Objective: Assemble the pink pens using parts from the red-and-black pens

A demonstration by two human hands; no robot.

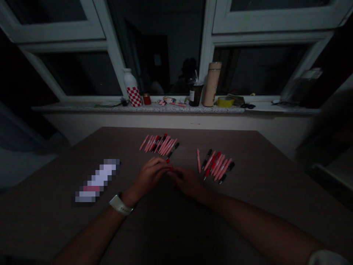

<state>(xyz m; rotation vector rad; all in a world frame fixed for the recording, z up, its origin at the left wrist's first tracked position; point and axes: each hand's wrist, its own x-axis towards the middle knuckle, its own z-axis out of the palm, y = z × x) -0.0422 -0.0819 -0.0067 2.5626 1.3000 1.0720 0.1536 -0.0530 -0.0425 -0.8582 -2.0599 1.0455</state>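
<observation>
My left hand (147, 176) and my right hand (188, 182) meet over the middle of the table, both closed at the fingertips. Between them is a red pen (168, 161), mostly hidden by the fingers; its red end pokes out above my left fingers. Just beyond my left hand lies a row of pink, red and black pens (164, 145). A second, similar group of pens (220, 165) rests to the right of my right hand. One pink pen (199, 161) lies slightly apart at that group's left side. A pale watch (120, 205) is on my left wrist.
A blurred-out oblong object (97, 180) lies on the brown table (171, 235) at left. Along the windowsill (165, 109) stand a checkered bottle (133, 90), a red jar (146, 99), a dark drink cup (195, 94), a tan flask (212, 84) and yellow tape (225, 102).
</observation>
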